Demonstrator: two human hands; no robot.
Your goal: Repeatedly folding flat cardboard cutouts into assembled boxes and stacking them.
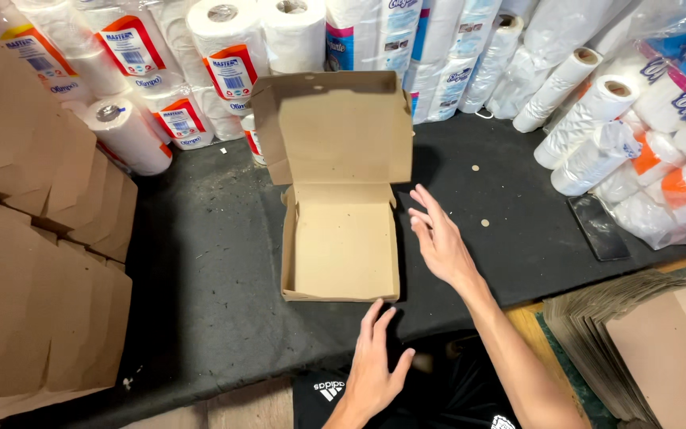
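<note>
A brown cardboard box (343, 242) stands open on the black-covered table (216, 262), its lid upright at the back and its tray bare inside. My left hand (375, 361) hovers just below the box's front edge, fingers spread, holding nothing. Just to the right of the box, my right hand (438, 238) is raised with its fingers apart and is also empty, close to the right wall but not touching it.
Stacks of folded cardboard boxes (33, 238) fill the left side. Flat cardboard blanks (645, 342) lie in a pile at the lower right. Wrapped paper rolls (200, 71) line the back and right. A dark phone (597, 226) lies at right.
</note>
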